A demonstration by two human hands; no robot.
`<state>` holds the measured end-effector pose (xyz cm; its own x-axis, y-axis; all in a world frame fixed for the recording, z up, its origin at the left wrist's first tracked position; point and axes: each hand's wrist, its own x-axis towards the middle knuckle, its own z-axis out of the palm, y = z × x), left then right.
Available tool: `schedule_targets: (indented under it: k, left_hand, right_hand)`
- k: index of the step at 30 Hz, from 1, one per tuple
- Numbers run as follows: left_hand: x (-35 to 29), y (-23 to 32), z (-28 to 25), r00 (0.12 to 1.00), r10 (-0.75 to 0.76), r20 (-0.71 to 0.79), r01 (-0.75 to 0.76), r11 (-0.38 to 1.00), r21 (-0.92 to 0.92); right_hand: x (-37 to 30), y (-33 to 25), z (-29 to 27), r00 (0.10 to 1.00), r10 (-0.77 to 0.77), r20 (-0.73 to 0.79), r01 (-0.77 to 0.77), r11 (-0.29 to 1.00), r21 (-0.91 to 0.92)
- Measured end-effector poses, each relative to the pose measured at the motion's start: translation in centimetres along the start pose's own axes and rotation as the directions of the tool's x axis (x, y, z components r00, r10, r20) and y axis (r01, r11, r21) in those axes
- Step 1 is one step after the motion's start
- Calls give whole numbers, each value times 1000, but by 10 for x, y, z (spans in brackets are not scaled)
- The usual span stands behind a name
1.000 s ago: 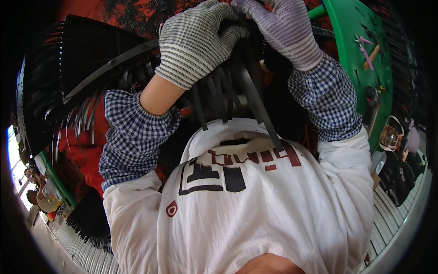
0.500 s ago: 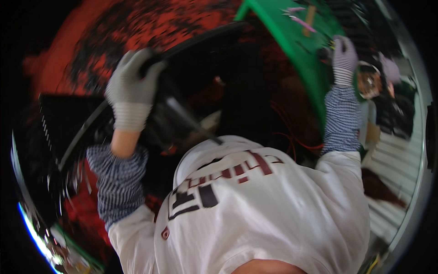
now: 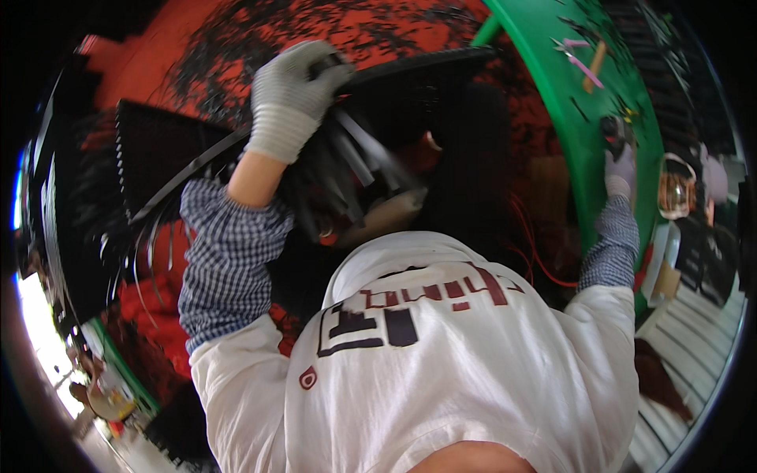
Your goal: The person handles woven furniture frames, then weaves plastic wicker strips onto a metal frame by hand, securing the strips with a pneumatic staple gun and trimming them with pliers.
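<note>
My left hand (image 3: 293,91), in a pale ribbed glove, is closed on the upper edge of a black piece with a toothed rim (image 3: 426,67). Flat black strips (image 3: 351,154) hang loose below the hand, partly blurred. At the right, over the green table (image 3: 564,94), my gloved right hand (image 3: 620,167) has its fingers round a small black rounded tool (image 3: 612,128); its exact kind does not show. Pink-handled pliers (image 3: 579,59) lie farther up the table, beside a wooden-coloured stick (image 3: 594,68).
Black scraps (image 3: 315,27) cover the red floor (image 3: 142,67). Another black toothed panel (image 3: 169,150) stands at the left. A clear jar (image 3: 676,189) is right of the table, near a small cardboard box (image 3: 666,282). Red cord (image 3: 527,236) runs beside my body.
The view has shifted, and both hands sit farther right in it. A black tool now shows in my right hand, which lies lower in the picture. The strips have swung under my left hand.
</note>
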<state>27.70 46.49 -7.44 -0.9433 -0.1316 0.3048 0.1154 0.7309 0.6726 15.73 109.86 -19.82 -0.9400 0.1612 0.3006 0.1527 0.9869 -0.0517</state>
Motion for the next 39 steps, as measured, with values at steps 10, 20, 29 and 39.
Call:
schedule_targets:
  k: [10, 20, 29, 39]
  left_hand:
    - [0, -25, 2, 995, -99, 13, 98, 990, 98]
    - [-4, -17, 3, 996, -72, -52, 76, 994, 74]
    - [0, -14, 7, 997, -9, -81, 16, 997, 81]
    - [-1, -12, 4, 996, -61, -64, 67, 993, 95]
  right_hand:
    - [1, -78, -138, 954, 206, 218, -292, 475, 830]
    - [-113, -298, -166, 797, -551, -249, 561, 520, 644]
    - [-154, -349, -153, 422, -895, -144, 828, 315, 465]
    - [-157, -354, -147, 400, -897, -188, 838, 275, 471]
